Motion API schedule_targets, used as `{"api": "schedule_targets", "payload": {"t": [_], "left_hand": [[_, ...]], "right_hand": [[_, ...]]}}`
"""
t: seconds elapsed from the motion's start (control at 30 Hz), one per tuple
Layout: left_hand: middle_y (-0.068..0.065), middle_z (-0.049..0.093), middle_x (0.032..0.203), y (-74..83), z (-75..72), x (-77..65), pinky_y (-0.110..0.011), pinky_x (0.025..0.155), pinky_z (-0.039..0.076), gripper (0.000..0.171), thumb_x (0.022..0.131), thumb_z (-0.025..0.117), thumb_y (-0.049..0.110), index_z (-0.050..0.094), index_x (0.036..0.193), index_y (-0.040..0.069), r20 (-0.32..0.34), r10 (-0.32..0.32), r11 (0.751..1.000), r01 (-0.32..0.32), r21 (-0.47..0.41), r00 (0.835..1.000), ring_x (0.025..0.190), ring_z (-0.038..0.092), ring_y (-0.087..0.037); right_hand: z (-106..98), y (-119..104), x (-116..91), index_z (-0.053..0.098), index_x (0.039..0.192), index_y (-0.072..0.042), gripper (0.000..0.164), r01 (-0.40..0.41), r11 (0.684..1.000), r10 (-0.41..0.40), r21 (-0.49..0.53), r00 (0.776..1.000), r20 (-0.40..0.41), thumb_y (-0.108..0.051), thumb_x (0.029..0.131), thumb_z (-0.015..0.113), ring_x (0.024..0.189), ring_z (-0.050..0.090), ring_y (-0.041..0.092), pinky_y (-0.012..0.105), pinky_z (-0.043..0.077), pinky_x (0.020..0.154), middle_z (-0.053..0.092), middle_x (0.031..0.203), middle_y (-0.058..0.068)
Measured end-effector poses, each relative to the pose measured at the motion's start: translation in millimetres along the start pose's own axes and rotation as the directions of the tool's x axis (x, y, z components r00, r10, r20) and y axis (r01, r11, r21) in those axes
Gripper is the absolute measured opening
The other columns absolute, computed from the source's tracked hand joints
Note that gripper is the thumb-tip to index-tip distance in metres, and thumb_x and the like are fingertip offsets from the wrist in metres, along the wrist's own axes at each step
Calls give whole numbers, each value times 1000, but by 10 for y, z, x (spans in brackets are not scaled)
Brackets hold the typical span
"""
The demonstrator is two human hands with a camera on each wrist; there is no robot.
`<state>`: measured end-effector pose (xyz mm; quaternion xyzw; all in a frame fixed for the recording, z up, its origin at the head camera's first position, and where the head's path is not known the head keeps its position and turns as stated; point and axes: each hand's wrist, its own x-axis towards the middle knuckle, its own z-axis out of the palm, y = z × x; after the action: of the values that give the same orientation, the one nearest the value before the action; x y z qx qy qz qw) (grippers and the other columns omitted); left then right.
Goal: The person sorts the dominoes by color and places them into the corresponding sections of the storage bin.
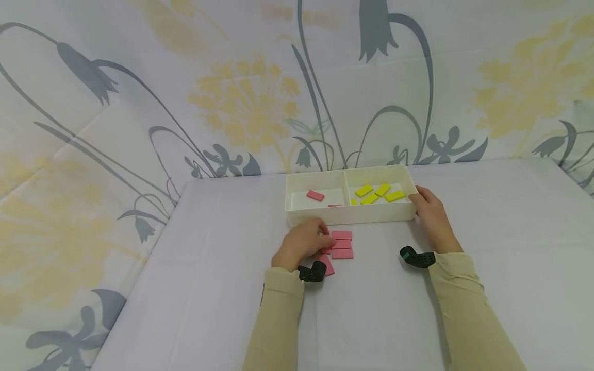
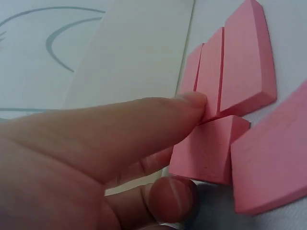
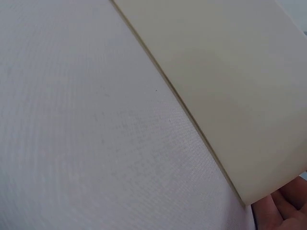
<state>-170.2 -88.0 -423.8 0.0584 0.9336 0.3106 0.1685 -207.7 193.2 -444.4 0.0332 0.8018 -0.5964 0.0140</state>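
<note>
My left hand point(image 1: 303, 241) is at a group of pink tiles point(image 1: 342, 245) in front of the white two-part box point(image 1: 352, 215). In the left wrist view its thumb point(image 2: 158, 115) reaches across one pink tile point(image 2: 206, 151) to the edge of a row of three. The other fingers curl at that tile's left edge, partly hidden behind the thumb. My right hand point(image 1: 433, 219) grips the right end of the box, its fingers point(image 3: 288, 206) round the corner in the right wrist view. Another pink tile point(image 1: 327, 265) lies slanted near the left wrist.
Inside the box's left compartment is a pink tile point(image 1: 315, 196), with part of another behind the front wall. Several yellow tiles point(image 1: 382, 189) lie in the right compartment. A flower-patterned cloth point(image 1: 325, 87) rises behind the table point(image 1: 371, 309). Each wrist wears a black device point(image 1: 417, 257).
</note>
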Motion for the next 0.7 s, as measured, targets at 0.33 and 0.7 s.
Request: {"api": "schedule_targets", "payload": {"t": [0.33, 0.7], "left_hand": [[-1, 54, 61, 60, 16, -31, -29, 49, 39, 12, 82, 56, 26, 52, 86, 15, -38, -69, 992, 72, 104, 997, 51, 52, -17], [-2, 52, 65, 158, 66, -57, -29, 50, 37, 17, 78, 57, 27, 49, 81, 13, -106, -126, 972, 144, 186, 986, 57, 50, -17]], "right_hand": [[18, 2, 11, 21, 141, -6, 60, 6, 1000, -6, 6, 1000, 1, -42, 94, 28, 125, 26, 31, 48, 23, 100, 23, 143, 15], [23, 8, 8, 23, 141, -5, 58, 37, 999, -37, 0, 999, -7, -40, 95, 28, 123, 28, 30, 48, 25, 99, 26, 141, 16]]}}
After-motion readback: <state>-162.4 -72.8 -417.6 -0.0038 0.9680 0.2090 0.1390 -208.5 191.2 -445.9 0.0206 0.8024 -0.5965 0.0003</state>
